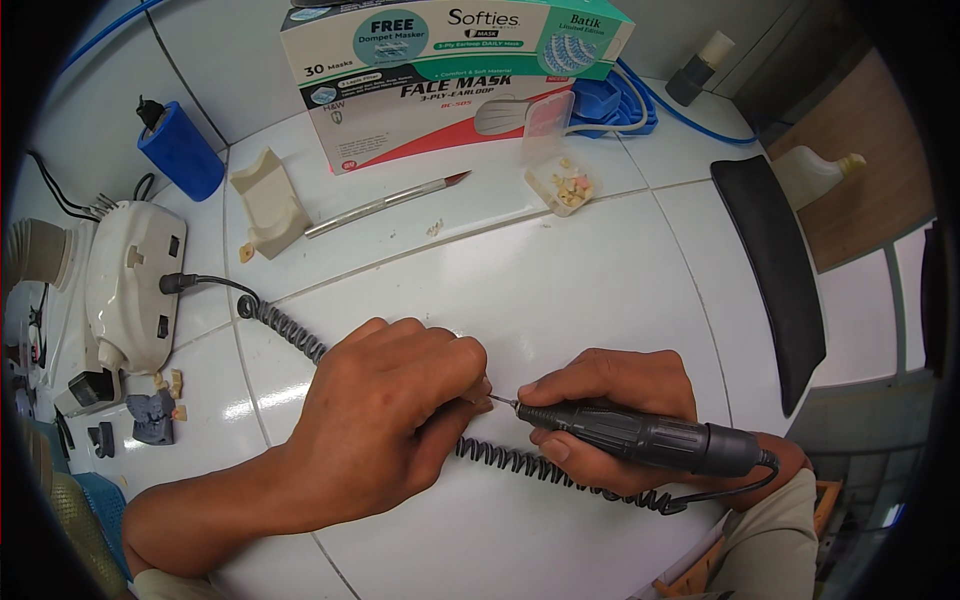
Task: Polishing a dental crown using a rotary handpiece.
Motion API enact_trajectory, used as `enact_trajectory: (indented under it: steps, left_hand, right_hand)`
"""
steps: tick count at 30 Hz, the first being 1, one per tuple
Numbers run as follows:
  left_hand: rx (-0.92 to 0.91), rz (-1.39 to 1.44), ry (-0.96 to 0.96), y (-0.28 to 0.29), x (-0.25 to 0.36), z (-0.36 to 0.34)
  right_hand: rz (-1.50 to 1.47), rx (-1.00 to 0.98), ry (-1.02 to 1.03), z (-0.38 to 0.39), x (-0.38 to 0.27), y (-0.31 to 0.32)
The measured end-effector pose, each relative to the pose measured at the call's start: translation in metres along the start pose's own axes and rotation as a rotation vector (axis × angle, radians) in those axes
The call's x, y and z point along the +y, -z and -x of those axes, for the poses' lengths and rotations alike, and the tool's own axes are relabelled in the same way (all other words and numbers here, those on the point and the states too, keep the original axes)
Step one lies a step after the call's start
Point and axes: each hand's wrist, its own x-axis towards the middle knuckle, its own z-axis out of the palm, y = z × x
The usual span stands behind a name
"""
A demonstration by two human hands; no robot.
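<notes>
My right hand (625,380) grips a black rotary handpiece (640,435), thumb above and fingers below its ribbed body. From its nose a thin metal bur (503,401) points left, reaching the fingertips of my left hand (385,410). That left hand is closed, its thumb and fingers pinching something small, mostly hidden behind the knuckles; I cannot make out what it is. The handpiece's coiled black cord (510,458) passes beneath both hands and runs to a cream control unit (135,290) on the left.
Face mask boxes (430,120) are stacked at the back. Before them lie a slim metal-handled tool (390,203), a cream holder (268,205) and a small clear box (560,190) of tooth-like pieces. A blue cup (182,150) stands back left, grey blocks (150,415) near left, a black pad (770,280) right.
</notes>
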Motion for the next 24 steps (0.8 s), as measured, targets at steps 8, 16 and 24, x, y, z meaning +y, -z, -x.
enact_trajectory:
  steps: [8,16,24]
  left_hand:
    - [0.002,-0.014,-0.002,0.0,0.0002,0.0004]
    - [0.0,-0.019,0.007,-0.0005,0.0003,-0.0002]
    - [0.005,-0.021,0.0,-0.0003,0.0002,0.0002]
  right_hand:
    - [-0.018,-0.009,0.029,-0.0001,0.0022,-0.0019]
    - [-0.014,0.02,-0.019,0.0016,0.0003,-0.0016]
    - [-0.03,0.007,-0.078,-0.0001,-0.0037,-0.0008]
